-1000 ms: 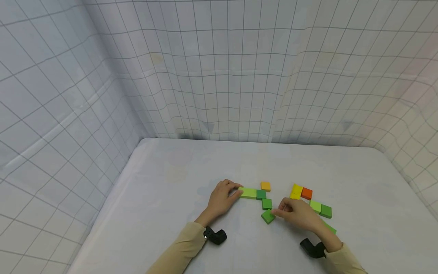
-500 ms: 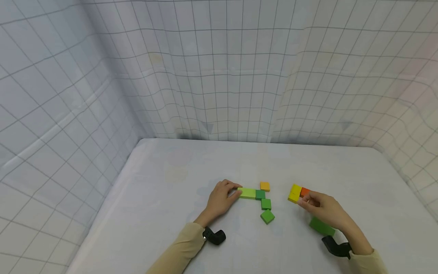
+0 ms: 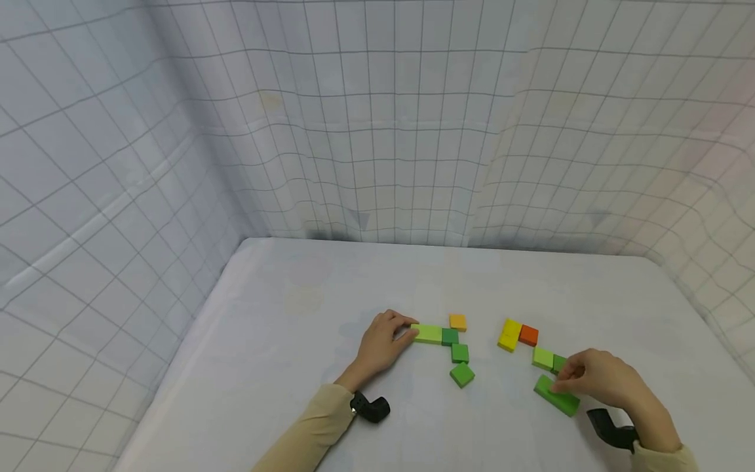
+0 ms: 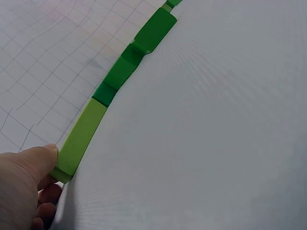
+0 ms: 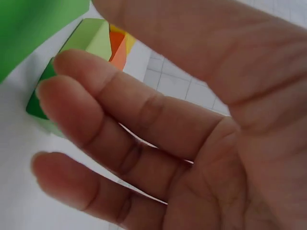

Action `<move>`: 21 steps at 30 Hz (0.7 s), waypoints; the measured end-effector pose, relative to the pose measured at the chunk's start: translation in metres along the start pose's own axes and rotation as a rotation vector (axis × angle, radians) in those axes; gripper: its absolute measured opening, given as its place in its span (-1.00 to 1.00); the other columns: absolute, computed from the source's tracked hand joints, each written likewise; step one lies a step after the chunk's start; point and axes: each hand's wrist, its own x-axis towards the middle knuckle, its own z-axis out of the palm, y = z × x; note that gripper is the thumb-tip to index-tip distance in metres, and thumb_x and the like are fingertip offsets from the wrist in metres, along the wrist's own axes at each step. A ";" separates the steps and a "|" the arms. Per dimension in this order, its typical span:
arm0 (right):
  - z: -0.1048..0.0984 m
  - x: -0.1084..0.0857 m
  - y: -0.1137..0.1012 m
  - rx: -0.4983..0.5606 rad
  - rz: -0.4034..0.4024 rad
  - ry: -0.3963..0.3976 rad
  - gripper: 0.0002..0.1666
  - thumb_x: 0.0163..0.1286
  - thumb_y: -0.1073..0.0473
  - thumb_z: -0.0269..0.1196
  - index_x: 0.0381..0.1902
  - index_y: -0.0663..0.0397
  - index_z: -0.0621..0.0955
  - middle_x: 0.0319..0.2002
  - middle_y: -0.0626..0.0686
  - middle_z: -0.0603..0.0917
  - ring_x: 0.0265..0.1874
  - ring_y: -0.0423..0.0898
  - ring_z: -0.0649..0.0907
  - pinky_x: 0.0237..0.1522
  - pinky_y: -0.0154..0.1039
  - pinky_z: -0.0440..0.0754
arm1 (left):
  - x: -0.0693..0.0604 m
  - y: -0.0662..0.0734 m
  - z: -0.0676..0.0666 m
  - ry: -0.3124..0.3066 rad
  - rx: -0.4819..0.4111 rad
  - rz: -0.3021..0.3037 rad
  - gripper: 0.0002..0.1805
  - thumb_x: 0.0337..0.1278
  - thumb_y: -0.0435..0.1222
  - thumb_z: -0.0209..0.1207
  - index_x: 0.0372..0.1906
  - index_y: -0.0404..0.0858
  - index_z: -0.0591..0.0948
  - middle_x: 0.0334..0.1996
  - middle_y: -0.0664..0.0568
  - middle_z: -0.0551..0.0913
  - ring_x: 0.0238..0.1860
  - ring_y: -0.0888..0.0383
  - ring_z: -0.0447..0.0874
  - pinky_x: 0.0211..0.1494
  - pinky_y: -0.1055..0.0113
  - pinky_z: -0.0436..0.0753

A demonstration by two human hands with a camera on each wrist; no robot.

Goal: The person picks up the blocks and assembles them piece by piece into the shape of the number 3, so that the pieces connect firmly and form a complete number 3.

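Observation:
In the head view, my left hand (image 3: 382, 341) holds the left end of a long light green block (image 3: 429, 334) between thumb and fingers. The left wrist view shows the thumb against that block (image 4: 82, 139). At its right end sits a small dark green block (image 3: 450, 337), with a green block (image 3: 460, 353) and a turned green block (image 3: 463, 375) trailing below. My right hand (image 3: 607, 380) hovers at a long green block (image 3: 557, 395), fingers bent. In the right wrist view, this block (image 5: 38, 33) lies beyond the fingertips, which are apart from it.
An orange block (image 3: 457, 322) lies behind the row. To the right are yellow blocks (image 3: 510, 335) touching a red-orange block (image 3: 528, 335), and a light green block (image 3: 542, 358) beside a partly hidden green block (image 3: 560, 364). Gridded white cloth (image 3: 377, 131) walls the white table.
My right hand has moved right, from the turned green block past the yellow and red-orange blocks to the long green block. My left hand stays on the light green block.

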 end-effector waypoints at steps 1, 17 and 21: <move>0.000 0.000 0.001 -0.003 0.006 -0.011 -0.64 0.04 -0.15 0.44 -0.43 0.00 0.66 -0.48 -0.10 0.59 -0.46 -0.12 0.50 -0.45 -0.15 0.45 | 0.000 0.000 0.000 0.000 0.001 0.001 -0.69 0.29 -0.01 0.11 -0.02 -0.04 0.68 -0.28 0.16 0.51 -0.30 0.22 0.35 -0.29 0.33 0.37; 0.012 0.007 0.002 -0.037 0.020 -0.065 -0.53 -0.06 -0.17 0.49 -0.42 0.02 0.58 -0.49 -0.08 0.52 -0.45 -0.11 0.45 -0.42 -0.15 0.39 | -0.001 0.002 0.000 -0.005 -0.005 -0.010 -0.71 0.28 -0.04 0.13 -0.03 -0.04 0.69 -0.29 0.17 0.50 -0.29 0.22 0.35 -0.29 0.33 0.37; 0.018 0.009 -0.006 -0.024 -0.030 -0.040 -0.54 -0.07 -0.16 0.49 -0.45 -0.01 0.54 -0.54 -0.07 0.47 -0.49 -0.11 0.42 -0.46 -0.17 0.33 | 0.000 0.002 0.000 0.003 -0.004 -0.009 -0.71 0.28 -0.03 0.13 -0.04 -0.04 0.69 -0.29 0.16 0.50 -0.30 0.22 0.36 -0.29 0.33 0.37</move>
